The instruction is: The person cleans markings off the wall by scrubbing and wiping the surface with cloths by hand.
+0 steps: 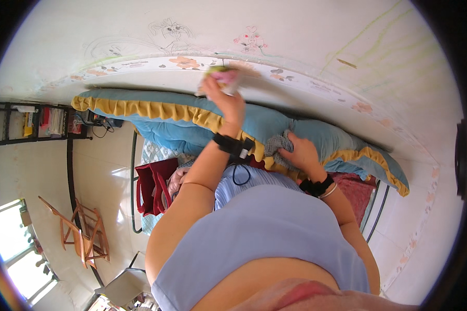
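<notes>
My left hand (227, 105) is raised to the wall and holds a blurred pink, green and white cloth (222, 77) near the floral wallpaper border (185, 62). Lower and to the right, my right hand (304, 154) grips a crumpled grey cloth (280, 147) over the blue backrest cushion (260, 120), which has a yellow ruffled edge. Pencil and red drawings (251, 40) mark the white wall above the border. Both my wrists wear black straps.
A dark red fabric bag (153, 186) stands on the metal-framed bed, near a red cloth (354, 194). Black shelving (37, 120) with books and papers is at the far left. A wooden folding chair (83, 237) stands on the tiled floor, with a grey chair (126, 285) below it.
</notes>
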Motion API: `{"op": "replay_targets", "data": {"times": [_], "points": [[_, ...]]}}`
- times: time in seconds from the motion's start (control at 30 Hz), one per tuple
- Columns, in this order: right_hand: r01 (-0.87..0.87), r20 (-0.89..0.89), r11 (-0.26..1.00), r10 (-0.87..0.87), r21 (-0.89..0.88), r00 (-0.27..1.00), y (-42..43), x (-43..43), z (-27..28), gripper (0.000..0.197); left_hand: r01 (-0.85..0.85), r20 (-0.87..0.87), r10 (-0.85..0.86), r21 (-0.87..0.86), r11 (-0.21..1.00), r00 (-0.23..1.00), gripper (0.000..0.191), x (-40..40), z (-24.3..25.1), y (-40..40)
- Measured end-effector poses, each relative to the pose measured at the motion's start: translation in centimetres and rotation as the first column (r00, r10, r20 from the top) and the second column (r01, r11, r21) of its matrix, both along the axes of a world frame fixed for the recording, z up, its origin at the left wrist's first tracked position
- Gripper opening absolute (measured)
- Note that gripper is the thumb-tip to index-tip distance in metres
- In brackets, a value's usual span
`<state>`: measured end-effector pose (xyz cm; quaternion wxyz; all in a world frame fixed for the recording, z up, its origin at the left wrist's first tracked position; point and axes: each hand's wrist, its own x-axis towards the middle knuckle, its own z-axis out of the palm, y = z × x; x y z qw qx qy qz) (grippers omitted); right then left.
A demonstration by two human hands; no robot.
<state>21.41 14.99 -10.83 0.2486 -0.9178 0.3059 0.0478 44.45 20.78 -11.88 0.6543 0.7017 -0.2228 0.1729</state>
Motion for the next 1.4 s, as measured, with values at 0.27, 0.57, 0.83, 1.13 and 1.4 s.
{"op": "replay_targets", "data": {"times": [0.27, 0.57, 0.83, 1.13, 1.4], "points": [[-0.058, 0.227, 0.998, 0.054, 0.012, 0.972, -0.6, -1.9, -3.3, 0.047, 0.594, 0.049, -0.655, 0.376, 0.711, 0.754, 0.040, -13.0, 0.4, -7.3], [0.012, 0.098, 0.998, -0.018, 0.061, 0.995, -0.4, -0.8, -1.8, 0.054, 0.696, 0.092, -0.908, 0.613, 0.375, 0.409, 0.055, -3.9, -1.4, -2.2], [0.005, 0.089, 0.997, -0.012, 0.079, 0.996, -0.1, 0.8, -1.4, 0.059, -0.174, 0.275, 0.086, 0.314, 0.933, 0.957, 0.055, 14.7, -3.2, 10.7], [0.051, -0.031, 0.998, -0.052, -0.038, 0.998, 0.0, 0.8, -1.7, 0.055, -0.300, 0.009, 0.300, -0.017, 0.954, 0.954, 0.072, 34.0, -4.5, 14.2], [0.038, 0.019, 0.993, -0.036, -0.112, 0.999, 1.6, 2.0, -1.2, 0.056, -0.434, -0.031, 0.434, -0.126, 0.892, 0.900, 0.059, 43.4, -5.2, 21.5]]}}
